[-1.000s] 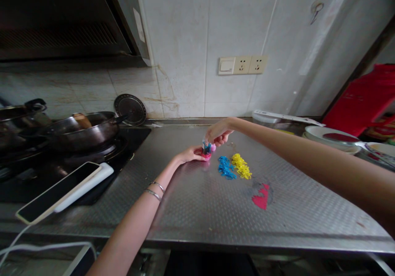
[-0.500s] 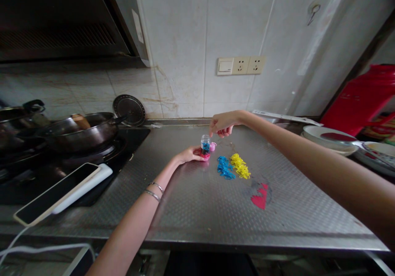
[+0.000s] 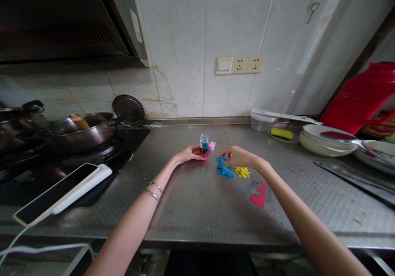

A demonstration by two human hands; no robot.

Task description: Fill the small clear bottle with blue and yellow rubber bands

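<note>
My left hand (image 3: 191, 153) is closed around the lower part of a small clear jar (image 3: 204, 143), which stands upright on the steel counter. Blue pieces fill its middle, its bottom is pinkish red, and its mouth is uncovered. A little pink cap (image 3: 212, 146) is right beside it. My right hand (image 3: 239, 156) hovers at the upper edge of a pile of blue rubber bands (image 3: 224, 170), its fingertips smeared by motion. Behind that hand, a yellow rubber-band pile (image 3: 242, 172) is partly hidden.
A red heart-shaped patch (image 3: 258, 197) marks the counter (image 3: 191, 210). Left are a stove with a pan (image 3: 83, 138) and a phone (image 3: 57, 193). Bowls (image 3: 324, 144), a yellow sponge (image 3: 281, 134), a knife (image 3: 354, 179) and a red thermos (image 3: 354, 99) are at right.
My right hand has come down from above the jar's mouth to the blue pile, moving right and toward me. My left hand keeps its hold on the jar.
</note>
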